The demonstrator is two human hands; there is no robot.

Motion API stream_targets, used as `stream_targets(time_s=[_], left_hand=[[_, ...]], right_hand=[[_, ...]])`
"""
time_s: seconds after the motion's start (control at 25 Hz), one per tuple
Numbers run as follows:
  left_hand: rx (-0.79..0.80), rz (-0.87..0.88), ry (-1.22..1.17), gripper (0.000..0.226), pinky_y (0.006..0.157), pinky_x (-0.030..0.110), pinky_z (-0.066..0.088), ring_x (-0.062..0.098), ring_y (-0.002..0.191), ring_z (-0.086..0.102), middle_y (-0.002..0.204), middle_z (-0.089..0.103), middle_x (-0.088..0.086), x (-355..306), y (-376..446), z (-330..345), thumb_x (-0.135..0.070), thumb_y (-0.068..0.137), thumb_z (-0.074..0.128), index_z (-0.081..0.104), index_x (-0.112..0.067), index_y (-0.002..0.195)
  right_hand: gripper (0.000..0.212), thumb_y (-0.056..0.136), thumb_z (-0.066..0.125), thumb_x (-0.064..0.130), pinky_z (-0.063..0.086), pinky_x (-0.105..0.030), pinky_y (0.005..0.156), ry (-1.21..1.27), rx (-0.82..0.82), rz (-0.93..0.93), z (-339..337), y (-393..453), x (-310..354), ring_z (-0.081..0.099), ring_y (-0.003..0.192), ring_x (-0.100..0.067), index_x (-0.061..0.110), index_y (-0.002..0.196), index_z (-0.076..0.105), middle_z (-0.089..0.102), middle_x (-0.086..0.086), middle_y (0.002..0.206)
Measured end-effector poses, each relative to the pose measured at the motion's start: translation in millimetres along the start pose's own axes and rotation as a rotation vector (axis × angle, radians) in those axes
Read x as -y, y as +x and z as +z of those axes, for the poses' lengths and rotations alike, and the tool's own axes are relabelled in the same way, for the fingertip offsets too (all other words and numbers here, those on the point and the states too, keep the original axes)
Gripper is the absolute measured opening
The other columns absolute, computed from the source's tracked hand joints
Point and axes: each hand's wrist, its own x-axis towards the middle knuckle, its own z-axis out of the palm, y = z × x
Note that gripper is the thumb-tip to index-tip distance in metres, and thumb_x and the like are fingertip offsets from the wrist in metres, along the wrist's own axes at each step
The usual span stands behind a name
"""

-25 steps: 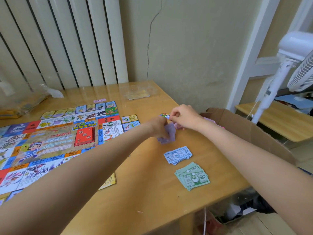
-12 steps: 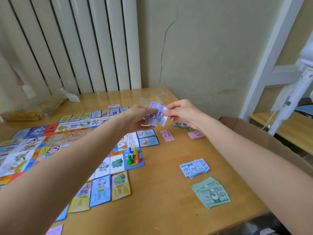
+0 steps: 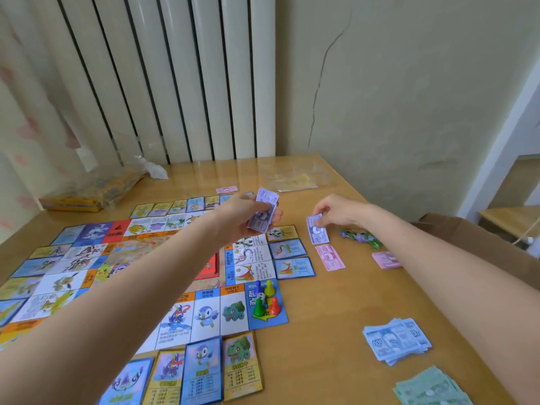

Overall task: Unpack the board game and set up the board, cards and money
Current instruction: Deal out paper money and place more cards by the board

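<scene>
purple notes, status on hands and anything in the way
Left hand grips purple stack. Right hand pinches one purple note, low over table. Pink note just beside.

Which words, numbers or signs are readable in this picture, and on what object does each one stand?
"500元": board, square above the blue penguin.
"500元": board, square above the green creature.
"1000元": sideways, on two squares of the board's right edge.
"500": top of the blue banknote stack.
Too blurred to read: the cards, the pink note, the purple notes in the left hand, the purple note in the right hand.
</scene>
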Motion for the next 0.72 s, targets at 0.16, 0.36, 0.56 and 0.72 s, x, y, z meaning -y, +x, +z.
stream_targets(time_s=[0.16,0.36,0.56,0.72], left_hand=[[0.012,0.017,0.058,0.029,0.063,0.024,0.055,0.013,0.071,0.065,0.089,0.066,0.009,2.6,4.8,-1.4,-0.004,0.095,0.049,0.049,0.0,0.123],[-0.036,0.034,0.123,0.026,0.077,0.031,0.054,0.016,0.076,0.066,0.094,0.069,0.011,3.5,11.3,-7.0,-0.002,0.091,0.055,0.054,0.0,0.117],[-0.154,0.056,0.13,0.01,0.06,0.024,0.052,0.007,0.054,0.064,0.073,0.065,0.002,0.5,7.5,-26.3,-0.003,0.086,0.062,0.059,-0.009,0.093],[-0.22,0.091,0.105,0.009,0.062,0.026,0.051,0.014,0.063,0.058,0.074,0.062,0.004,-3.8,6.7,-58.2,-0.004,0.084,0.065,0.06,-0.009,0.09]], right_hand=[[0.026,0.081,0.07,0.014,0.036,-0.018,0.058,-0.06,-0.03,0.028,9.2,7.3,-9.0,0.05,0.084,-0.015,0.009,0.106,0.067,0.055,0.003,0.085],[0.031,0.078,0.074,0.022,0.037,-0.024,0.072,-0.118,-0.116,0.047,8.8,8.4,-6.9,0.048,0.091,-0.015,0.012,0.103,0.06,0.05,0.004,0.092],[0.012,0.088,0.061,0.022,0.048,-0.021,0.061,0.545,-0.02,-0.16,8.3,5.9,57.8,0.057,0.068,-0.013,0.01,0.088,0.062,0.062,-0.002,0.078],[0.01,0.082,0.066,0.0,0.046,-0.015,0.048,0.642,0.072,-0.283,19.0,17.8,112.2,0.058,0.05,-0.005,0.007,0.085,0.059,0.063,-0.008,0.073]])
